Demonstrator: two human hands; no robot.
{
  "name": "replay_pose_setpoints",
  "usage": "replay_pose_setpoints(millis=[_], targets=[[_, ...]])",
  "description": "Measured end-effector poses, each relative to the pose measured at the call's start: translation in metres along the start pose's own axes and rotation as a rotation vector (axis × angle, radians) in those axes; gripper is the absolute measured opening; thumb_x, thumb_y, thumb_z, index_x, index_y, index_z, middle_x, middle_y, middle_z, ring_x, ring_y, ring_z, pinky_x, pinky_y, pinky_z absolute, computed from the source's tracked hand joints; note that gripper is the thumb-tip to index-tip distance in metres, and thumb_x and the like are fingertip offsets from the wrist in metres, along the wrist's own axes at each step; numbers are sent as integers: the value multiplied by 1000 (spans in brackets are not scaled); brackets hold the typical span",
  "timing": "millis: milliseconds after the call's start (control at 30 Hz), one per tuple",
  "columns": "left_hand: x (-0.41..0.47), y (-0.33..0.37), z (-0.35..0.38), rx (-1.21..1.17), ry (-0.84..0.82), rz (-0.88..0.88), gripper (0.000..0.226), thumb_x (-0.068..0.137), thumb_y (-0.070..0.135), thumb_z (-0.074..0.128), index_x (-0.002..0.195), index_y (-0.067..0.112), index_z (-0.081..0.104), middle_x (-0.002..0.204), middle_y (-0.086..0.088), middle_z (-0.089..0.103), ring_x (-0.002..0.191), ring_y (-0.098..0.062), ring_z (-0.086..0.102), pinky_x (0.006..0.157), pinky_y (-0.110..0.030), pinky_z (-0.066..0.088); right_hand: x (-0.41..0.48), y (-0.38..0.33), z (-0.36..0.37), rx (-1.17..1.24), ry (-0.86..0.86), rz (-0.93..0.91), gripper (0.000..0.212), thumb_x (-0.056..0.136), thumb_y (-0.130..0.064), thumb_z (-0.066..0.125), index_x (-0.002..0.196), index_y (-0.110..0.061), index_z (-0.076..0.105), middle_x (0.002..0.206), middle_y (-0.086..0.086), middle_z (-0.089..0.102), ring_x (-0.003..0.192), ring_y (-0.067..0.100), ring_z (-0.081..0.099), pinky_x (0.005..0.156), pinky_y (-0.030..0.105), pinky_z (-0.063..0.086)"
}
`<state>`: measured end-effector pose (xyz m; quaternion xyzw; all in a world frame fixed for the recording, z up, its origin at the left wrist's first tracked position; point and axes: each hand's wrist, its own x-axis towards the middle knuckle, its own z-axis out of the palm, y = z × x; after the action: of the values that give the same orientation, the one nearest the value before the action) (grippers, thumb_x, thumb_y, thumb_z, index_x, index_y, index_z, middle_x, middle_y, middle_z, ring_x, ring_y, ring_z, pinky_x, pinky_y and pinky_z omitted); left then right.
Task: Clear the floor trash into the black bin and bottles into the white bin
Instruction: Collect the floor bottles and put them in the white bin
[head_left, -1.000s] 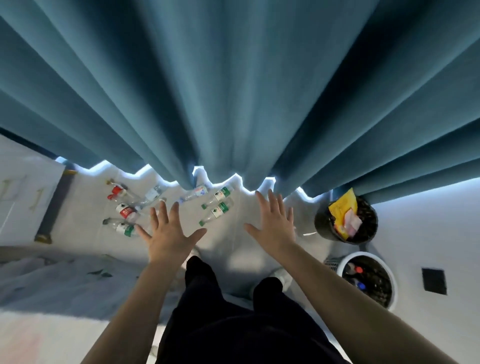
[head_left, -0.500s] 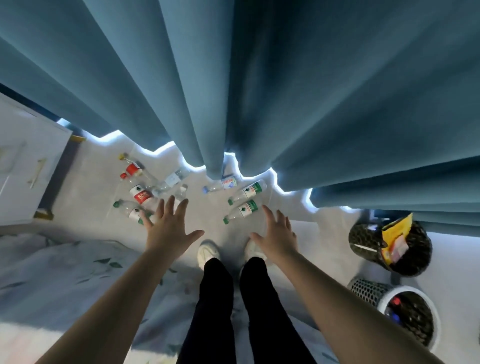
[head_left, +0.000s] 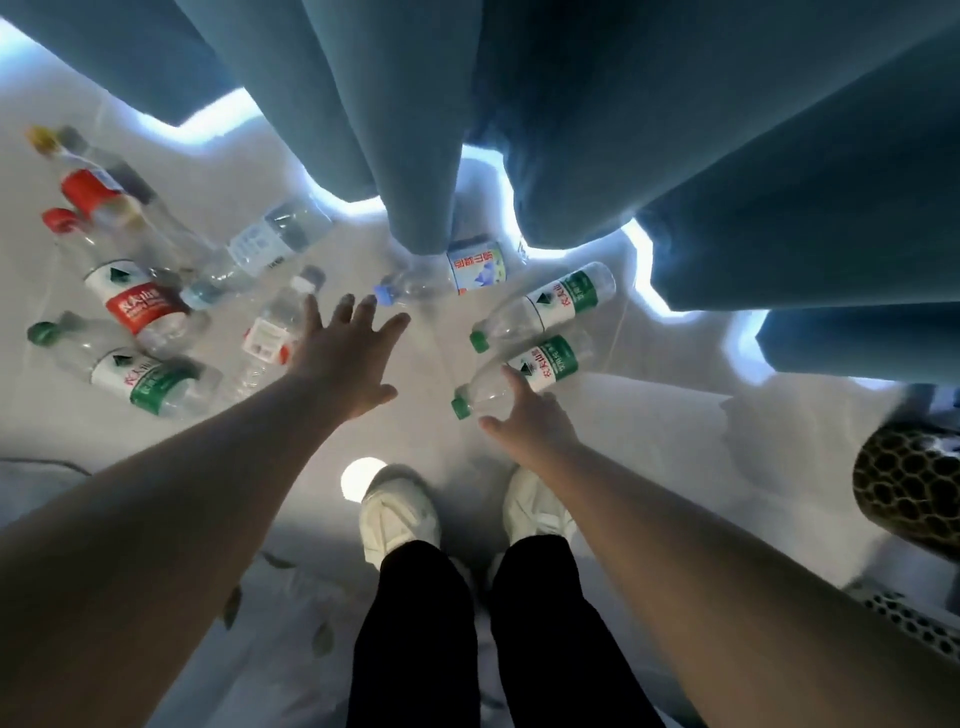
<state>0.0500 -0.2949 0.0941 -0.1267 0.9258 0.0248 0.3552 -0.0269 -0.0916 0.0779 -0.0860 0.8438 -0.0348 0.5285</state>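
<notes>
Several empty plastic bottles lie on the pale floor. My right hand (head_left: 524, 410) reaches the nearest green-label bottle (head_left: 548, 366): fingertips touch its shoulder, thumb spread under the neck, fingers not closed around it. A second green-label bottle (head_left: 558, 301) lies just beyond. My left hand (head_left: 340, 358) hovers open, fingers spread, its tips close to a blue-capped bottle (head_left: 462, 270) half under the curtain. Left of it lie a small red-and-white-label bottle (head_left: 267, 338), a clear bottle (head_left: 260, 249), a red-label bottle (head_left: 132, 301) and a green-label bottle (head_left: 143, 376). The black mesh bin (head_left: 904, 483) shows at the right edge, the white bin (head_left: 906, 621) below it.
Heavy teal curtains (head_left: 519, 130) hang to the floor right behind the bottles. My two white shoes (head_left: 397, 514) stand just behind my hands. A pale leaf-patterned cloth (head_left: 260, 613) covers the floor at lower left.
The view has dropped much closer to the floor. Both hands have moved down and forward; the right one has come onto the green-label bottle, and the bins have slid to the right edge.
</notes>
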Motion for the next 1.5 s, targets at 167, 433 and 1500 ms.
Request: replay_pose_setpoints(millis=[167, 433, 1500], targets=[[64, 1, 46, 23, -25, -17, 79, 83, 44, 64, 148, 36, 20, 155, -18, 13, 142, -35, 19, 112, -58, 18, 57, 12, 39, 22, -105, -85, 63, 94, -37, 52, 149, -33, 21, 125, 13, 61, 111, 30, 59, 88, 33, 47], [124, -1, 70, 136, -130, -25, 76, 82, 39, 64, 146, 38, 23, 154, -16, 13, 140, -34, 19, 109, -53, 26, 99, 9, 76, 32, -191, -108, 67, 95, -38, 46, 151, -43, 8, 143, 4, 49, 119, 28, 54, 96, 41, 48], [14, 53, 52, -302, -67, -33, 41, 88, 38, 62, 127, 27, 53, 119, -3, 64, 108, -24, 60, 100, -43, 42, 46, 80, 6, -40, 165, -9, 44, 91, -31, 49, 135, -33, 46, 122, 5, 58, 113, 28, 52, 90, 38, 41]])
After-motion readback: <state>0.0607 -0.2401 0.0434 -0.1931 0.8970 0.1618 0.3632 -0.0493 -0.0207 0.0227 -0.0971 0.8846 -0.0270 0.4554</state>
